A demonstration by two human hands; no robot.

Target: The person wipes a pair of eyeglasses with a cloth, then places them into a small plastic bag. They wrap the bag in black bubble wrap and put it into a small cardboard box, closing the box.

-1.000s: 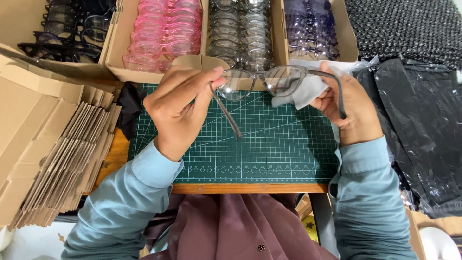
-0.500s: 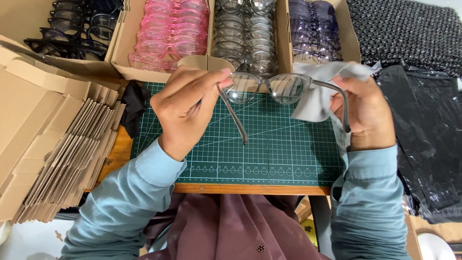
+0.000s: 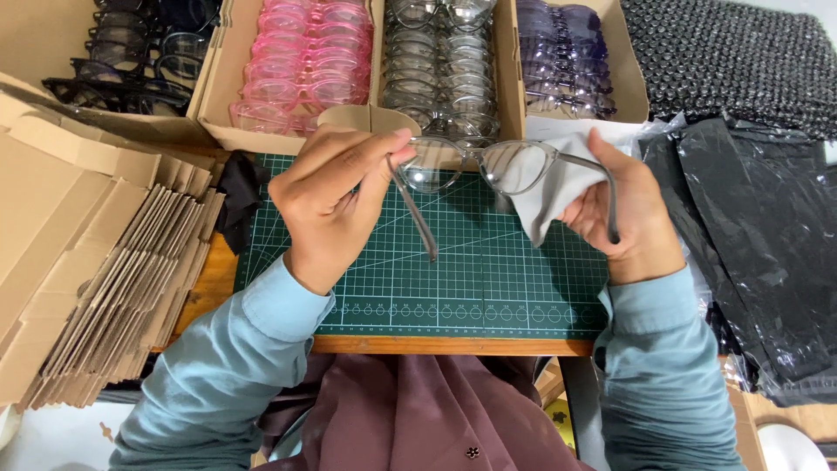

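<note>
The left hand pinches the hinge corner of translucent grey plastic round-lens glasses above the gridded green rubber cutting mat; the right hand presses a soft pale-grey cloth against one lens, grip closed on it

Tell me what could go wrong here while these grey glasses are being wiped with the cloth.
The left hand pinches the grey glasses only at one hinge corner, so pressure from the right hand wiping with the pale cloth might twist the frame. The open temple arm hangs loose over the green cutting mat and could knock against it.
</note>
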